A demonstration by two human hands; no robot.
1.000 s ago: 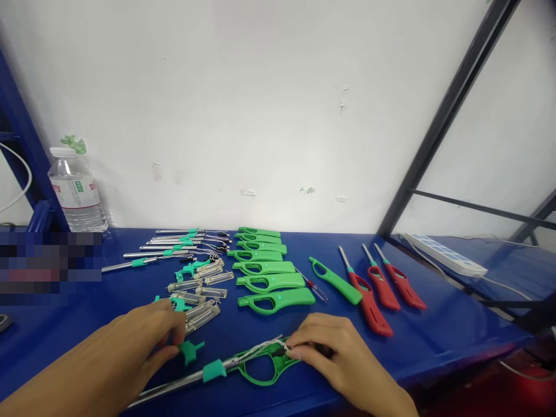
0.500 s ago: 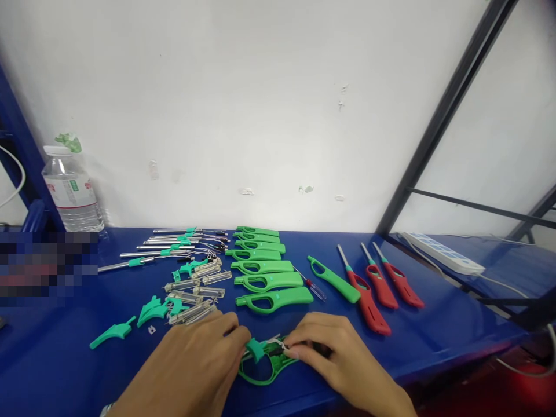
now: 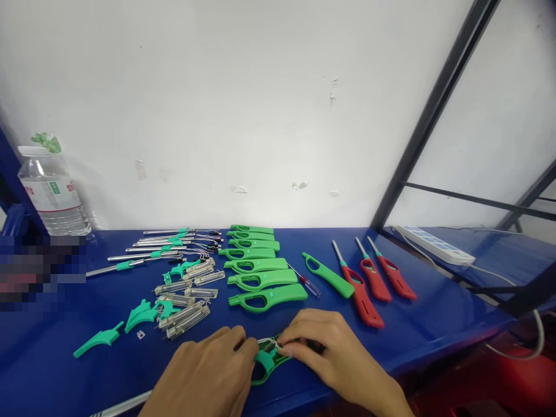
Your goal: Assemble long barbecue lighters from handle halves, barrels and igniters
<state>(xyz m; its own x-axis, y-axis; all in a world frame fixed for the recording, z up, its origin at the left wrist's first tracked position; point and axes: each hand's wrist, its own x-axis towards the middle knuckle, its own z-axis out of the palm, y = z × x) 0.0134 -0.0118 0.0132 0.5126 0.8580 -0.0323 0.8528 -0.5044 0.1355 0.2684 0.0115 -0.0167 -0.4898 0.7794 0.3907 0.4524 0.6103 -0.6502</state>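
Between my hands lies an open green lighter shell [image 3: 259,381], with a teal trigger [image 3: 266,360] in its loop and thin white wire [image 3: 266,340] across it. My left hand [image 3: 208,362] is closed around the shell's front end. A metal tube [image 3: 125,404] sticks out to the left from under that hand. My right hand [image 3: 332,356] pinches the wire over the shell's handle end, finger and thumb together; its palm hides the rest of the handle. Loose teal triggers [image 3: 99,340] and clear cartridges [image 3: 187,319] lie left of the hands.
Behind the hands are several green lighter casings [image 3: 269,296] in a column and a screwdriver [image 3: 310,285]. Red lighters [image 3: 367,304] lie right, metal tubes with wires [image 3: 156,255] back left. A water bottle [image 3: 56,197] stands by the wall, a power strip [image 3: 434,246] behind the frame.
My left hand has shifted right along the shell, and a metal tube now shows at its lower left. The teal trigger sits lower in the loop. The view has swung slightly right.
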